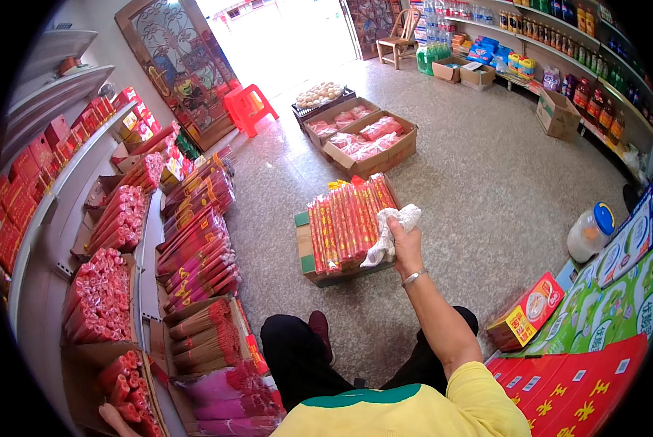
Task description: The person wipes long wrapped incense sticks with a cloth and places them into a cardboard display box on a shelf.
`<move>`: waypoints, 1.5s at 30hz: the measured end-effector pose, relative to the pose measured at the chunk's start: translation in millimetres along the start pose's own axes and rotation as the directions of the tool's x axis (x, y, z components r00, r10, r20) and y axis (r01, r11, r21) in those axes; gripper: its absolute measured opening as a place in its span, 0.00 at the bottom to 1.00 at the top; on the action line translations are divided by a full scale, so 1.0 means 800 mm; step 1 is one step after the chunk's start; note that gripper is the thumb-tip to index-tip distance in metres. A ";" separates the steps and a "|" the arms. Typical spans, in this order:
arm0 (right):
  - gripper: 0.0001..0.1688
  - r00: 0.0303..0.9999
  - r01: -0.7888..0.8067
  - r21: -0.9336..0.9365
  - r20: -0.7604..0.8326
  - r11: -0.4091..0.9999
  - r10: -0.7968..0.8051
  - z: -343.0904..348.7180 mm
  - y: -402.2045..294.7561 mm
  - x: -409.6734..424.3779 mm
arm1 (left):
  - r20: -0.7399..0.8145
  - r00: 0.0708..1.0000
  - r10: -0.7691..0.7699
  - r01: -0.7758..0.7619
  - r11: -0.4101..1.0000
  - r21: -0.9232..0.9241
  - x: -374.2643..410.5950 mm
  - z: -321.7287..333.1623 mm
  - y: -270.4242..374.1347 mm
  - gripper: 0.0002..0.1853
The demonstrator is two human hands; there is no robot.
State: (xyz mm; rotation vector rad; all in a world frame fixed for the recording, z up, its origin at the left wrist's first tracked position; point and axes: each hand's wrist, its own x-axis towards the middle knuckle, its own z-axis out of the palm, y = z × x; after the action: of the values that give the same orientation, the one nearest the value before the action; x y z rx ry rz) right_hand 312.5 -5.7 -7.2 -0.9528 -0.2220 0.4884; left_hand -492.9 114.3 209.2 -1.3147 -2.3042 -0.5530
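My right hand (406,248) grips a crumpled white cloth (393,229) at the right edge of a row of red, gold-printed wrapped sticks (345,224). These lie side by side on a cardboard box (304,243) with green tape on the floor. At the lower left, my left hand (117,419) is partly in view beside red plastic-wrapped bundles (127,385) in an open carton (80,371). Its fingers are too hidden to show whether they hold a bundle.
Incense bundles (203,333) and wrapped red packs (209,257) fill the left shelves. Ahead stand open cartons of pink bags (373,136), a crate of round pale items (318,95) and a red stool (247,109). At right are a blue-lidded jar (589,232) and stacked cartons (566,382).
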 end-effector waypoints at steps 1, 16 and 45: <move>0.23 1.000 0.004 -0.007 0.005 1.000 -0.004 0.001 -0.005 -0.002 | 0.002 0.999 -0.050 0.050 0.999 0.016 -0.001 0.006 0.000 0.24; 0.24 0.999 -0.025 0.010 0.022 1.000 0.025 0.003 0.000 -0.003 | 0.406 0.909 0.092 -0.131 0.989 0.068 -0.060 -0.067 0.073 0.38; 0.17 0.980 0.090 0.147 -0.192 0.985 -0.061 -0.006 -0.045 0.010 | 0.459 -0.036 0.888 -0.251 0.437 -0.864 -0.505 0.278 0.786 0.22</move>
State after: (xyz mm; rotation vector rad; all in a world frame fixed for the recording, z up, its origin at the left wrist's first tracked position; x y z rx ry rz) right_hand 332.3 -22.5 19.7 -0.8291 -0.0494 0.3382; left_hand 204.1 245.9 -114.7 -3.5719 -1.5956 0.0052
